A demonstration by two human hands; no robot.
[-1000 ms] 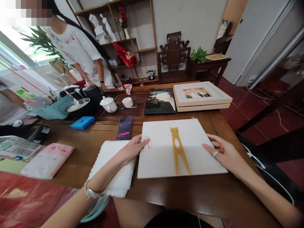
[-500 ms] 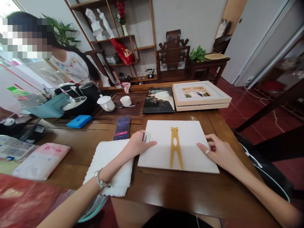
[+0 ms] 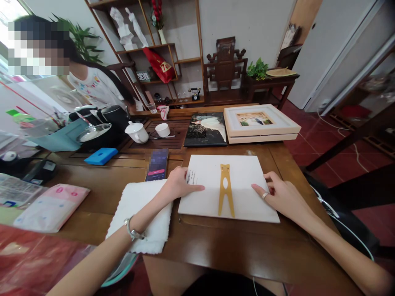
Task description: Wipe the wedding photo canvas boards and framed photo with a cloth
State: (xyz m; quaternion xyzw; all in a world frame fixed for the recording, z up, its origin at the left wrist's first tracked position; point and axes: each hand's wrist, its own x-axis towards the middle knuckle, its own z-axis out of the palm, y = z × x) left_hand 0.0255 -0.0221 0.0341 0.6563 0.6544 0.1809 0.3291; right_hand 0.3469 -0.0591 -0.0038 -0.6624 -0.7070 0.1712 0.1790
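A white picture frame [image 3: 200,205] lies back side up on the wooden table, with a gold easel stand [image 3: 226,191] folded against its middle. On its left edge my left hand [image 3: 177,185] has a grip, thumb flat on the back and fingers at the rim. My right hand [image 3: 277,191], with a ring on one finger, grips the right edge, thumb on the back and fingers curled at the side. Printed text and a barcode show near the left hand. The frame's front is hidden. A white cloth [image 3: 142,205] lies under my left forearm.
Behind the frame are a dark photo panel [image 3: 205,129] and stacked white photo frames [image 3: 262,123]. A phone [image 3: 157,164], a blue block [image 3: 101,156], a white lidded cup [image 3: 137,132] and a pink-and-white packet [image 3: 52,207] are leftward. Another person [image 3: 95,86] sits across the table.
The frame has shifted very slightly left, my right hand moving with it. Both hands keep their hold on its edges. The other person has leaned a little.
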